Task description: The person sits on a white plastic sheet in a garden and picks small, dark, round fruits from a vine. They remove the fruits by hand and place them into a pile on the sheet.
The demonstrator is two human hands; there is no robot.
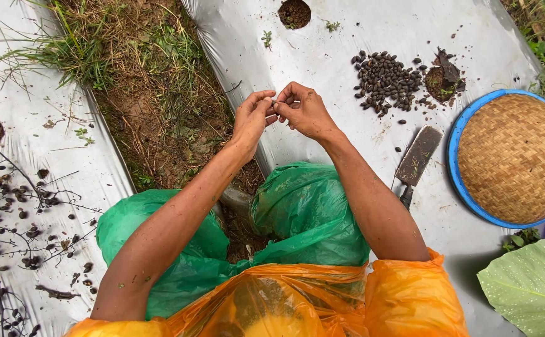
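Left hand (252, 118): raised over the edge of the silver sheet, fingertips pinched narrow on a small dark seed (274, 102), touching the right hand's fingertips.
Right hand (303, 111): just beside the left, thumb and forefinger closed on the same seed from the other side; remaining fingers curled.
Seed: tiny, mostly hidden between the two sets of fingertips; held in the air, above the sheet's left edge.
Seed pile (386, 81): loose heap of dark seeds on the sheet, up and to the right of the hands, apart from them.
Planting hole (442, 83): round cut in the sheet showing soil, touching the pile's right side.
Second hole (295, 13): at the top edge, well above the hands.
Trowel (416, 158): flat, soil-stained blade lying on the sheet beside the right forearm.
Woven basket (517, 156): upturned on a blue rim, at the right edge.
Silver mulch sheet (347, 37): covers the bed under pile, trowel and basket.
Furrow (154, 106): bare earth and grass between two sheets, left of the hands.
Green plastic covers (310, 212): wrapped over both knees, below the forearms.
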